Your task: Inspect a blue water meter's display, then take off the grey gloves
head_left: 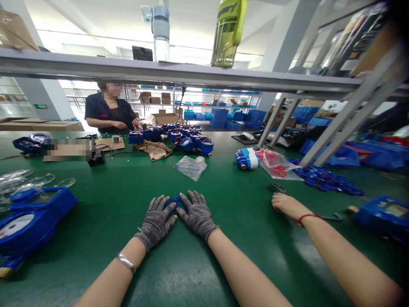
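Just below the frame's centre, my gloved left hand [156,221] and right hand [198,214] lie palm-down, fingers loosely spread, apparently gripping nothing, beside small blue pieces [174,201] on the green table [179,273].

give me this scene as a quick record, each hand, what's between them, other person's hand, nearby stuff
left hand: gray-gloved, palm down, fingers spread
right hand: gray-gloved, palm down, fingers spread
between hands: small blue parts on green table
co-worker's hand: bare, at right
nearby: blue meter at left, clear plastic bag ahead
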Action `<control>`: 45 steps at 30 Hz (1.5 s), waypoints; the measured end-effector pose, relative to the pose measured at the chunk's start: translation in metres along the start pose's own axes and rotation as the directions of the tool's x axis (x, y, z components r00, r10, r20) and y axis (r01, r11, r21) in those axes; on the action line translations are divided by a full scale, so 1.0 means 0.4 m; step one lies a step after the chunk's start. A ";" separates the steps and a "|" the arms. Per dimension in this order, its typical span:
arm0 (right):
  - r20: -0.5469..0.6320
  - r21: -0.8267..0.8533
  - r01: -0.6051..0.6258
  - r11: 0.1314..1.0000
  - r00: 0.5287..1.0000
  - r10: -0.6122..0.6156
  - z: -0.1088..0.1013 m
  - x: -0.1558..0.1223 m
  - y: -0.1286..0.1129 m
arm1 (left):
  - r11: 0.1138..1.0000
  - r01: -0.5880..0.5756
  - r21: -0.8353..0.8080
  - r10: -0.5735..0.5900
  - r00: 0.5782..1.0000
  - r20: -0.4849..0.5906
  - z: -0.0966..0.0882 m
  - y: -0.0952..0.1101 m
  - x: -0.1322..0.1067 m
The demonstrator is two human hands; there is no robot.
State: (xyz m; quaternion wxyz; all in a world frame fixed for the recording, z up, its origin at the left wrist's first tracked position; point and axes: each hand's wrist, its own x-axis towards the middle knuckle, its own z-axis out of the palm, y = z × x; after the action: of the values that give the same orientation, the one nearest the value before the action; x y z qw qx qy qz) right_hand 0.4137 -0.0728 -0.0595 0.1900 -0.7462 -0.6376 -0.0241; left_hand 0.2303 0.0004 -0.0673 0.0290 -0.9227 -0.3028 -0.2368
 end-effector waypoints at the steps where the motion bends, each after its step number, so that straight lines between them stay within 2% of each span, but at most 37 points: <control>1: 0.000 0.003 -0.004 1.000 1.000 0.004 -0.001 0.002 0.000 | 1.000 0.004 -0.004 -0.004 1.000 0.000 0.001 -0.002 0.000; 7: 0.040 0.070 -0.021 0.997 0.999 0.018 -0.003 0.057 0.005 | 0.999 0.020 -0.035 -0.021 1.000 -0.017 0.006 -0.013 -0.001; 12: 0.131 0.137 0.156 0.978 0.976 -0.174 0.008 0.100 0.003 | 0.997 0.041 -0.070 -0.042 0.999 -0.023 0.014 -0.031 -0.005; 15: 0.119 0.164 0.205 0.965 0.967 -0.225 0.006 0.088 0.003 | 0.994 0.062 -0.093 -0.064 0.998 -0.024 0.019 -0.040 -0.006; 20: 0.017 0.220 0.246 0.944 0.967 -0.256 -0.001 0.033 0.013 | 0.990 0.084 -0.113 -0.087 0.996 -0.019 0.021 -0.045 -0.005; 22: -0.030 0.267 0.230 0.936 0.972 -0.231 0.001 0.013 0.021 | 0.990 0.087 -0.113 -0.090 0.996 -0.018 0.020 -0.044 -0.005; 26: -0.119 0.355 0.121 0.927 0.989 -0.084 0.010 -0.014 0.040 | 0.992 0.080 -0.098 -0.082 0.996 -0.024 0.015 -0.040 -0.003; 30: -0.141 0.288 0.050 0.956 0.990 -0.009 0.006 -0.028 0.051 | 0.997 0.056 -0.056 -0.058 0.998 -0.030 0.011 -0.031 -0.001; 38: -0.093 0.163 0.027 0.986 0.996 -0.012 -0.020 -0.035 0.032 | 0.997 -0.080 0.020 0.080 0.996 0.037 0.004 0.011 0.000; 45: -0.019 0.088 0.042 0.995 0.999 -0.041 -0.021 -0.037 0.028 | 0.996 -0.058 0.072 0.055 0.998 0.038 0.004 0.011 0.002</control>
State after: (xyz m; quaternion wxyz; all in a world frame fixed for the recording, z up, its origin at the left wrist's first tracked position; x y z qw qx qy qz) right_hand 0.4234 -0.0907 -0.0586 0.2278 -0.7233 -0.6518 -0.0062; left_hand 0.2340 -0.0023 -0.0679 0.0641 -0.9334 -0.2854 -0.2080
